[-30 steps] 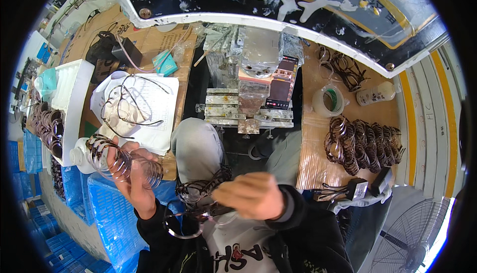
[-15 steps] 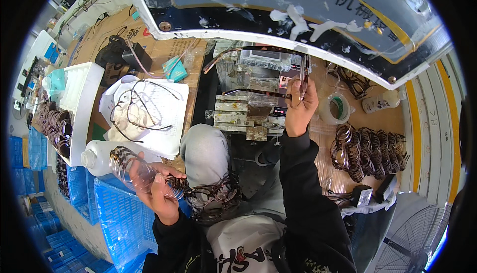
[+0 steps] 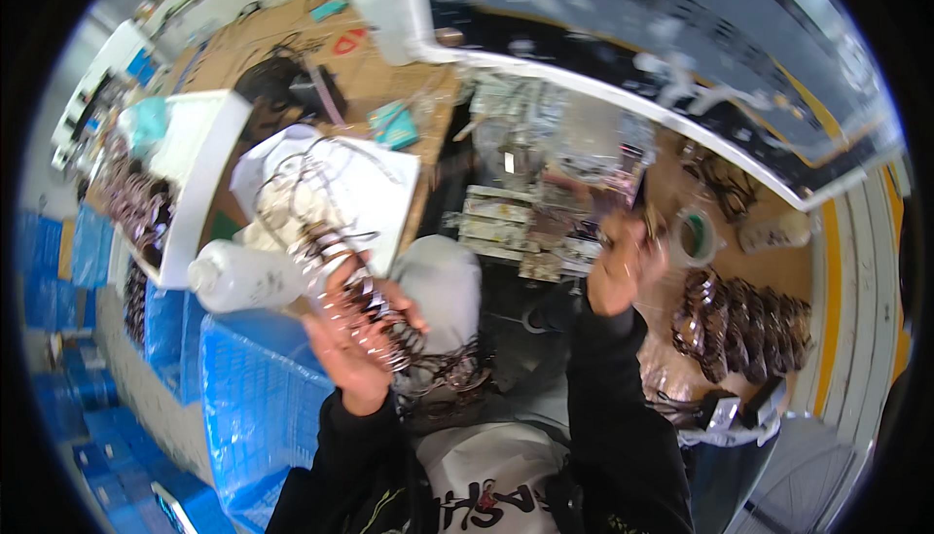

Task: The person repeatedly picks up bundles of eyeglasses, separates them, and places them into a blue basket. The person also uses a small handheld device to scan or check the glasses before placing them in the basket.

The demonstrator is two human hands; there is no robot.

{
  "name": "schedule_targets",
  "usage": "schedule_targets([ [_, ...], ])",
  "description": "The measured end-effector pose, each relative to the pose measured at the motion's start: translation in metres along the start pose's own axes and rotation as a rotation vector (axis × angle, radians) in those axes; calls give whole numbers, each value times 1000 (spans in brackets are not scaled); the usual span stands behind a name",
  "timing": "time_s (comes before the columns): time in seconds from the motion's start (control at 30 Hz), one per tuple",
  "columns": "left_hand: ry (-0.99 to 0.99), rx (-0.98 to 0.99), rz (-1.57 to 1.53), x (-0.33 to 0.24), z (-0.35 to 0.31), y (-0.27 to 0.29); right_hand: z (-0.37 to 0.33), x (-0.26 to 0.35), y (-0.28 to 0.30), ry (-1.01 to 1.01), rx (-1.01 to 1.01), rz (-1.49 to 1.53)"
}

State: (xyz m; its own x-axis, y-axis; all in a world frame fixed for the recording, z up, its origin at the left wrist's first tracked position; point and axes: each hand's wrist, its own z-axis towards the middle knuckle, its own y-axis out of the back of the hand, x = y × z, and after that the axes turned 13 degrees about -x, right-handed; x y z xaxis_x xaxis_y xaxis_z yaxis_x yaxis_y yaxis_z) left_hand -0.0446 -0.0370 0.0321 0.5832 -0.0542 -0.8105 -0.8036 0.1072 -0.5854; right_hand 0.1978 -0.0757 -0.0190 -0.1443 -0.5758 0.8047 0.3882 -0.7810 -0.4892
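My left hand (image 3: 355,349), palm up, cradles a nested stack of brown tortoiseshell eyeglass frames (image 3: 341,252), its fingers curled partly round it. My right hand (image 3: 623,262) is raised beside the metal fixture of the machine (image 3: 496,218), left of the tape roll (image 3: 693,237). Motion smears its fingers, and I cannot make out whether they hold anything. More frames lie tangled on my lap (image 3: 452,369).
A white bottle (image 3: 248,276) stands left of my left hand, above a blue plastic crate (image 3: 263,408). White paper (image 3: 389,189) carries a pair of glasses. Stacked frames (image 3: 744,325) lie at right. The machine's panel (image 3: 662,38) overhangs the far side.
The eyeglass frame that my right hand held up over the fixture no longer shows clearly. That hand has lowered; my left hand has moved right with its stack. The whole view has shifted.
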Motion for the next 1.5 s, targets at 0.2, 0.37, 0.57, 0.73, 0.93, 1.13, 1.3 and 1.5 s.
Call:
schedule_targets([
  [0.2, 30, 77, -64, 3, -6, -15, -44, 47, -10, 491, 428, -395],
  [0.37, -347, 202, 138, 14, -8, -29, -76, 71, -35, 323, 604, -516],
  [0.57, -390, 230, 455, 7, -3, -23, -74, 63, -21, 13, 830, -604],
  [0.73, -212, 33, 287, -1, 2, -14, -81, 51, 9, 98, 1308, -683],
  [0.93, -254, -34, 266, -10, 7, -7, -90, 51, 15, 375, 1193, -647],
  [1.13, -337, -127, 212, -21, 12, 0, -43, 77, 14, 292, 955, -431],
  [1.3, -282, -91, 206, -21, 9, 4, -5, 47, 14, -43, 254, -61],
  [1.5, -256, -49, 196, -16, 2, 3, 23, 2, -3, -195, -38, -104],
])
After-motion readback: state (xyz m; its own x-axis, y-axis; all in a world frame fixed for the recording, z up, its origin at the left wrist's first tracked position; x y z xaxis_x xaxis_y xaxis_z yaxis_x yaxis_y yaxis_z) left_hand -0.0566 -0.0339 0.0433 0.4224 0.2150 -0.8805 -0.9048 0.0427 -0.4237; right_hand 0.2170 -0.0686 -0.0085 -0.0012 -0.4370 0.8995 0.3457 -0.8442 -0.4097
